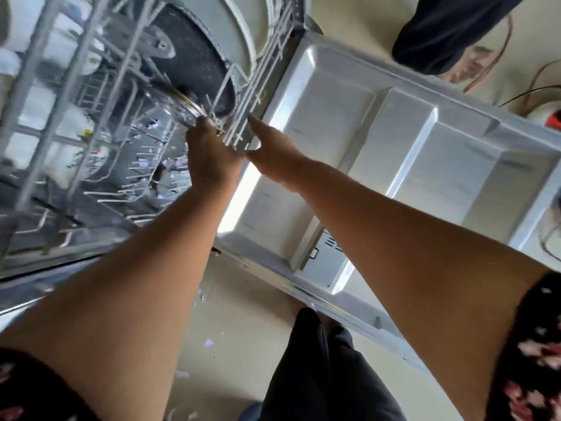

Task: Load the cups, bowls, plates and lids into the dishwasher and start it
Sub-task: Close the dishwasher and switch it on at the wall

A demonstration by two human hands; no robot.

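Reaching forward and down from 2 floral sleeves (534,344), both bare forearms (394,238) were nearly straight, and the hands sat side by side at the near corner of the lower rack (256,83). The left hand (209,156) showed its back to the camera. Its fingers curled out of sight round the metal rim of 1 glass lid (164,113), held tilted among the rack's tines just beyond the knuckles. The right hand (273,153) lay just beside the left, fingers straight along the rack's wire edge and thumb spread beneath, clasping nothing.

Just past the lid stood 1 dark speckled pan (194,56) on edge. Left of the left hand was the upper rack (33,65), loaded with white crockery (60,50) too blurred to count. Right of the right hand, the dishwasher door (394,153) lay open and flat. Beyond it stood 1 other person's leg (440,28) in dark cloth. Below both forearms, the wearer's own dark trouser leg (318,366) showed over a pale floor (243,299) dotted with paper scraps (209,342).
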